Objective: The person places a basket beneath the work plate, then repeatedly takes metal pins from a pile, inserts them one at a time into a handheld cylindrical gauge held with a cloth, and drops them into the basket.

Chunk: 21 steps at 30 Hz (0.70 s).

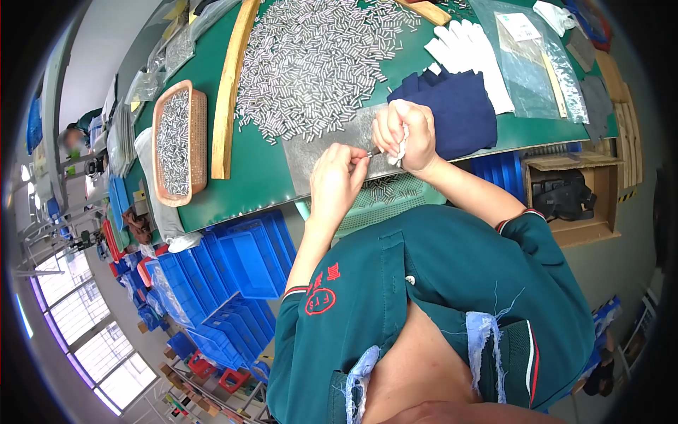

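Observation:
My left hand (339, 180) is closed, its thumb and forefinger pinching a small metal pin (370, 153) that points toward my right hand. My right hand (407, 136) makes a fist around a crumpled white cloth (402, 148), part of which sticks out below the fingers. A short dark piece shows between the two hands; whether it belongs to the pin I cannot tell. Both hands are above a grey metal plate (300, 157) at the table's near edge. Beyond the plate spreads a large heap of small metal pins (311, 63).
A pink basket (200, 141) of pins stands left, beside a wooden strip (229, 92). A green basket (424, 201) with pins sits below the table edge. Navy cloth (455, 113), white gloves (470, 53) and a plastic bag (519, 78) lie right. Blue bins (247, 261) stand lower left.

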Tool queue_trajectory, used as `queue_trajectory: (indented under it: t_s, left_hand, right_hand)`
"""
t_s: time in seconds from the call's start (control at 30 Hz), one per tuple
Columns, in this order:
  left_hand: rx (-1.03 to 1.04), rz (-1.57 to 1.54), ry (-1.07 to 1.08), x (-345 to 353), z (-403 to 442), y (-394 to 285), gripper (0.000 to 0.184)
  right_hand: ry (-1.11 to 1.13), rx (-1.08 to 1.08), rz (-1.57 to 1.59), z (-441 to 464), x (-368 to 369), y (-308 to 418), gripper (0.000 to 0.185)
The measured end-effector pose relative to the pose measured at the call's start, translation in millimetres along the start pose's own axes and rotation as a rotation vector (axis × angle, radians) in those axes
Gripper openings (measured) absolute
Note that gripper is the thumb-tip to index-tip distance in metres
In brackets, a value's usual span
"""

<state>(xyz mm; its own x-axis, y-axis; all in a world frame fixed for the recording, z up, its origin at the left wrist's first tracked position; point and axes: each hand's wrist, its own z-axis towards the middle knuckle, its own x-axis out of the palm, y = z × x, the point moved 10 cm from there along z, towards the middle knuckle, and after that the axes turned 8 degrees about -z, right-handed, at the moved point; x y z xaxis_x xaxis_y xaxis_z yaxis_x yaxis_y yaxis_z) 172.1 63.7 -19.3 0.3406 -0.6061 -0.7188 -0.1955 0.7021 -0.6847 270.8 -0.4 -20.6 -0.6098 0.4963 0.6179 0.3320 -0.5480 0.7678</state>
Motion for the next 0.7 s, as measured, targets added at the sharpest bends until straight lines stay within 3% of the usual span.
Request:
queue_trajectory:
  t_s: [0.27, 0.43, 0.5, 0.57, 0.6, 0.7]
  left_hand:
    - [0.024, -0.003, -0.006, 1, -1, 0, 0.009]
    - [-0.016, 0.007, 0.028, 3, 0, 1, 0.011]
    - [0.012, 0.012, 0.028, 4, 0, -1, 0.011]
    - [0.071, 0.071, 0.008, 2, 0, -10, 0.009]
    - [0.133, 0.126, -0.01, 1, 0, -18, 0.008]
    - [0.187, 0.201, 0.083, 5, 0, -24, 0.009]
  right_hand:
    - [-0.031, 0.003, 0.041, -1, -4, -4, 0.044]
    - [0.181, -0.238, -0.317, -10, 20, 14, 0.043]
    - [0.176, -0.249, -0.302, -9, 20, 13, 0.042]
    - [0.027, -0.15, -0.127, -4, 3, 5, 0.042]
    - [-0.038, 0.0, -0.054, -1, -1, -1, 0.042]
    - [-0.039, -0.006, -0.064, 0, -1, 0, 0.043]
